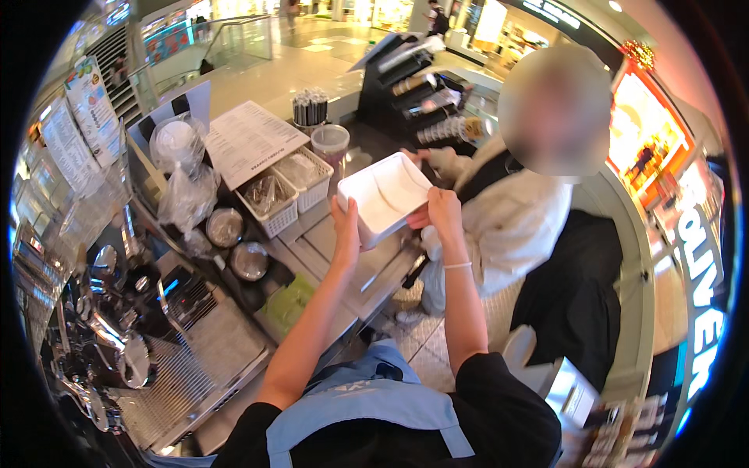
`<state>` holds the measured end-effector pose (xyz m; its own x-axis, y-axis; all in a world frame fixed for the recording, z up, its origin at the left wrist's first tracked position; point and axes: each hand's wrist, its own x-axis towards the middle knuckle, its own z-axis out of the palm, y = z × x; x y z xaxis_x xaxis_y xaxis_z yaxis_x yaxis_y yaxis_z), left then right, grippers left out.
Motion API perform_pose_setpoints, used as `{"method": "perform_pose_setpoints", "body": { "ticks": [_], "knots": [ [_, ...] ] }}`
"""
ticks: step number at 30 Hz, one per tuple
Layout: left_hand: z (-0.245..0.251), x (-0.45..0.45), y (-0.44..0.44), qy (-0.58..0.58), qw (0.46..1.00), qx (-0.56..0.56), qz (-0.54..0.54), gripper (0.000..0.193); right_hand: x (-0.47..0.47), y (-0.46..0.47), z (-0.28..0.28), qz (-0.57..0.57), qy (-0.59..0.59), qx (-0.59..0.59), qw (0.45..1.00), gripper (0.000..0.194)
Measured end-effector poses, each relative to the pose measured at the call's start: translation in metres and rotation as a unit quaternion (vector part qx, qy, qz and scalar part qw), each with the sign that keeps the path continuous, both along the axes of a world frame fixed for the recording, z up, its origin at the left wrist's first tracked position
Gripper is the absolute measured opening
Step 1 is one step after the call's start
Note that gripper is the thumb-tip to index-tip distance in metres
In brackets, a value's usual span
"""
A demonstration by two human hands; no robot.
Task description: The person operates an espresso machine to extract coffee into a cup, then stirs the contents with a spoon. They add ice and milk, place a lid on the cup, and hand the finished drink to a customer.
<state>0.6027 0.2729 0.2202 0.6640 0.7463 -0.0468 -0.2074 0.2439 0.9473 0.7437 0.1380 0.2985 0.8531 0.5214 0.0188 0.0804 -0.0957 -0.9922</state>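
A white rectangular tub [389, 196] is held up over the steel counter, tilted so that its pale, creased inside shows. My left hand [347, 231] grips its left end, thumb up along the wall. On the right end, my right hand [440, 213] holds the rim and corner, with some fingers underneath. Behind the tub stands a clear plastic container with a lid [330, 143]. Two white plastic baskets [281, 219] with wrapped items sit to the left, a printed sheet [254, 140] lying partly over them.
A person in a light jacket [509, 222] stands close on the right. At lower left is an espresso machine [134, 360] with a drip grate. Round lidded containers [248, 260], a green item [289, 304] and a black cup rack [398, 88] are on the counter.
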Motion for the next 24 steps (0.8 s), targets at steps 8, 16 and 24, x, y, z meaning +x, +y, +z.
{"method": "perform_pose_setpoints", "body": {
  "ticks": [8,16,24],
  "knots": [
    [0.015,0.136,0.068,0.123,0.991,-0.034,0.029,0.111,0.266,0.175,-0.034,0.045,0.032,-0.018,0.998,0.039],
    [-0.012,0.049,-0.047,0.235,0.946,0.223,0.007,0.056,0.370,0.338,-0.120,0.053,0.189,0.014,0.981,0.031],
    [-0.001,-0.027,-0.106,0.301,0.949,-0.060,0.068,0.045,0.360,0.413,-0.168,0.083,0.246,0.007,0.966,0.037]
  ]
}}
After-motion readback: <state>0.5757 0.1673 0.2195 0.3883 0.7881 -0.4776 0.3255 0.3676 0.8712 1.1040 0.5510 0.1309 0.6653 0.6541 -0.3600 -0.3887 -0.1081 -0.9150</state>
